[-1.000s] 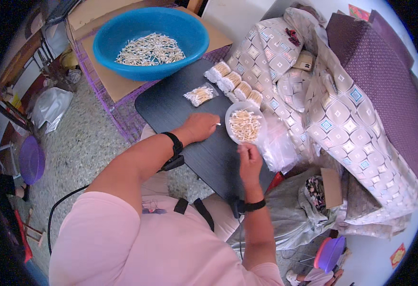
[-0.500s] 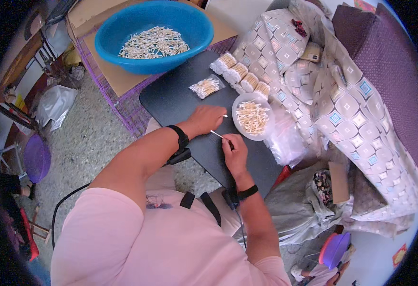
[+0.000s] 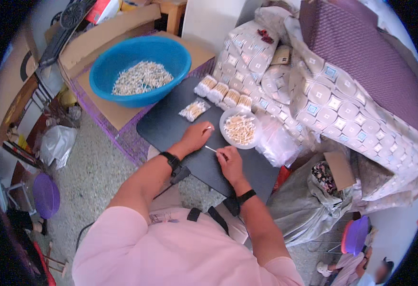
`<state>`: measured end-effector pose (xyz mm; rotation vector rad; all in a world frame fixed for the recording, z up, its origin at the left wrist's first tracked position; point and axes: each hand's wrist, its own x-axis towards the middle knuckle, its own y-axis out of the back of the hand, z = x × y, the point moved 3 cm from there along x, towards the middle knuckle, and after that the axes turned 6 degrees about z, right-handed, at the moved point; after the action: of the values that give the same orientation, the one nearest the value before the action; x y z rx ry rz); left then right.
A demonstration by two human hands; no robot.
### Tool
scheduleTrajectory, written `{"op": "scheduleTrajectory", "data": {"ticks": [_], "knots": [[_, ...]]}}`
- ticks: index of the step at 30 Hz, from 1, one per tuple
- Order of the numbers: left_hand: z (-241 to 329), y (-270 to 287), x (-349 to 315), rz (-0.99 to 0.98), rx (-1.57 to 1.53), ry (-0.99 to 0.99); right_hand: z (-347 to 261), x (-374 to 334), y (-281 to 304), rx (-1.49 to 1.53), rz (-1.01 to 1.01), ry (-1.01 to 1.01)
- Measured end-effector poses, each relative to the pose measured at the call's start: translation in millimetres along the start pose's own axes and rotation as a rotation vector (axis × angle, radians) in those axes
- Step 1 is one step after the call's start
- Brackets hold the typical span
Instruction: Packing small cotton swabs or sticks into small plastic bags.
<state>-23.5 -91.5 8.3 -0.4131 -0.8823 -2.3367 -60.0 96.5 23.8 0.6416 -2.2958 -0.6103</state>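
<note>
Nearby, swab bundles (image 3: 217, 91) and plastic bags (image 3: 278, 143) crowd the bowl (image 3: 237, 146).

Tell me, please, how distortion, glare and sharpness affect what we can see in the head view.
In the head view, black fisheye borders swallow the corners; also in that view, pale sheen streaks the crumpled translucent plastic bags; there, the bare right hand and slim white cotton swab are readable, but white-tipped swabs piled in the round blue plastic basin blend together.

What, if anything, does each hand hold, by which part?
The right hand pinches a cotton swab near one end. The left hand holds at least one more: a white tip shows, the gripped part hidden.
</note>
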Motion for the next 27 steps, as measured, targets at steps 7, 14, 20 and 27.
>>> {"op": "scheduleTrajectory", "data": {"ticks": [7, 14, 20, 27], "knots": [[21, 14, -18, -0.09, -0.2, 0.208, 4, -3, 4, 0.045, 0.033, -0.035], [14, 11, -19, -0.1, -0.104, -0.06, 0, 0, -2, 0.039, 0.001, -0.026], [20, 12, -18, -0.163, -0.053, -0.036, 7, -1, -2, 0.023, 0.008, -0.045], [14, 6, -22, -0.182, -0.003, -0.127, 8, -1, -2, 0.038, 0.044, -0.03]]}}
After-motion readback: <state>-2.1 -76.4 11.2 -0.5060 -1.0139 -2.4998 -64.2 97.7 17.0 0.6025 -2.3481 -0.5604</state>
